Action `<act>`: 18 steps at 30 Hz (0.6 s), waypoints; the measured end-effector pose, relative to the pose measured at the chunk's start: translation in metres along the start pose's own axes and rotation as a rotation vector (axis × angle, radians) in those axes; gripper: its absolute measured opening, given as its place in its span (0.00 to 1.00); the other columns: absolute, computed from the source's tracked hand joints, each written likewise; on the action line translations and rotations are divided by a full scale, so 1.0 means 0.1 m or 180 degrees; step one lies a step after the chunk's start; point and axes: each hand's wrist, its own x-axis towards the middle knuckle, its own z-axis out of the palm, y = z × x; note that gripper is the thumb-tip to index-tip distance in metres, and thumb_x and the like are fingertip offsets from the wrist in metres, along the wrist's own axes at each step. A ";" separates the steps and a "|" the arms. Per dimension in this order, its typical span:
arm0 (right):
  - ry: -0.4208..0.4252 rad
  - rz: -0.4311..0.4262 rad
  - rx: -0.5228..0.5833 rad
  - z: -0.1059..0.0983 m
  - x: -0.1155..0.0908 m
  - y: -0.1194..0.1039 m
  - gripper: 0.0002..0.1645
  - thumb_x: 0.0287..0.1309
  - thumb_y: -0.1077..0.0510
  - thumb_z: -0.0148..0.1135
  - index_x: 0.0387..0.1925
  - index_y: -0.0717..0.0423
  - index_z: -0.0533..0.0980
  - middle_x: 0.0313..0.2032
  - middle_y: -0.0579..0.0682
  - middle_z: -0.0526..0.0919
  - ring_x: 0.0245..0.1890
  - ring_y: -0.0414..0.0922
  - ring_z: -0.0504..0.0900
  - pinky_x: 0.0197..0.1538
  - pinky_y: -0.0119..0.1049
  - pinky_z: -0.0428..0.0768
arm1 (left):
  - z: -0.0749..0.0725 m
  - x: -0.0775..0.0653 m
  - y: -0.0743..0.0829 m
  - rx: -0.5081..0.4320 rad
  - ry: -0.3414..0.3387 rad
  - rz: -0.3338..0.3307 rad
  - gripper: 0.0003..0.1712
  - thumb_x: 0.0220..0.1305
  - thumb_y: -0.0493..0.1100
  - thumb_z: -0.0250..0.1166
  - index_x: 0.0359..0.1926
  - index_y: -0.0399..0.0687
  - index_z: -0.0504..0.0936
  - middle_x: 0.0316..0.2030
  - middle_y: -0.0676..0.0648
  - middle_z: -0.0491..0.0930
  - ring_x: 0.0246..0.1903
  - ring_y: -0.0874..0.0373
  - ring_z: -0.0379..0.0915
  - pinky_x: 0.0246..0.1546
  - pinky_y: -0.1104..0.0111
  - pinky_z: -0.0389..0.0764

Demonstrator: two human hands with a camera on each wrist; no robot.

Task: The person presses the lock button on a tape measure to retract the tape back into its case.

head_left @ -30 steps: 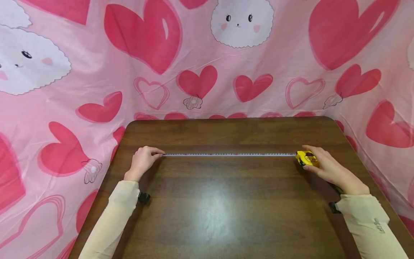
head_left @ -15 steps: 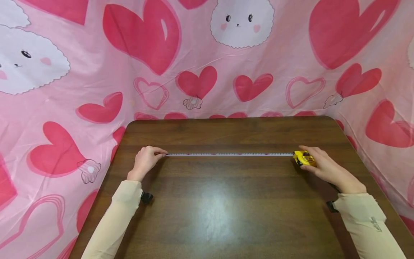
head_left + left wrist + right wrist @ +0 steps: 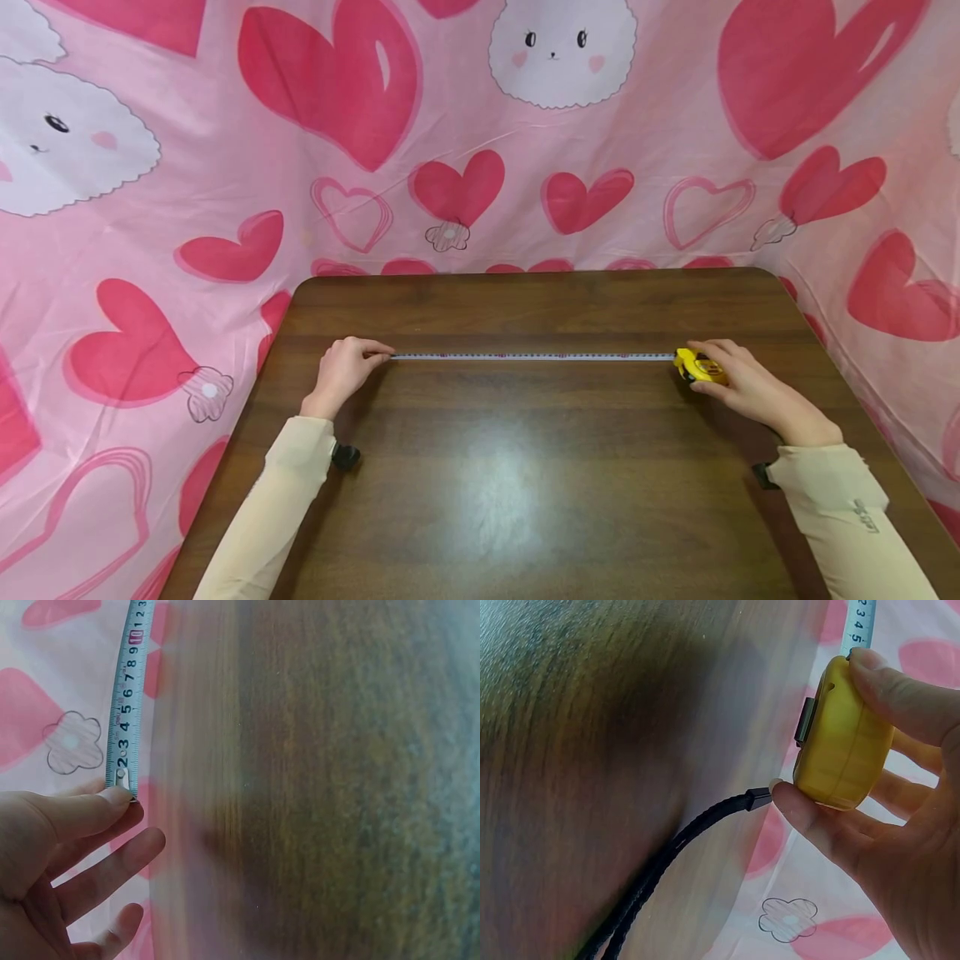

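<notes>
Left hand (image 3: 341,375) and right hand (image 3: 761,393) have drawn closer, respectively pinching the now-shorter tape blade (image 3: 532,357) and gripping its yellow case (image 3: 844,739).

1. Tape strip (image 3: 129,697), left wrist view: 2 to 9, then 10 on red, then 1, 2, 3.
2. Strip by the yellow case (image 3: 847,742): 2, 3, 4, 5.
3. Right sleeve (image 3: 840,500): writing too small to read.
</notes>
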 end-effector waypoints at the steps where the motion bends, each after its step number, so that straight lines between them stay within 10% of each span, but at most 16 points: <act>1: -0.0010 0.0002 -0.0003 0.00 0.00 0.00 0.39 0.51 0.66 0.79 0.63 0.71 0.71 0.54 0.71 0.76 0.50 0.67 0.75 0.50 0.64 0.72 | 0.00 0.00 0.00 0.0004 0.0001 0.0005 0.08 0.67 0.43 0.72 0.45 0.53 0.94 0.45 0.44 0.90 0.44 0.42 0.85 0.40 0.47 0.80; 18: -0.0024 -0.0018 -0.0012 0.02 0.02 -0.06 0.38 0.50 0.65 0.80 0.61 0.70 0.74 0.53 0.70 0.76 0.49 0.65 0.76 0.49 0.64 0.74 | 0.03 0.02 0.04 0.0003 -0.0005 0.0034 0.07 0.68 0.44 0.72 0.45 0.54 0.94 0.44 0.45 0.91 0.42 0.44 0.86 0.37 0.49 0.80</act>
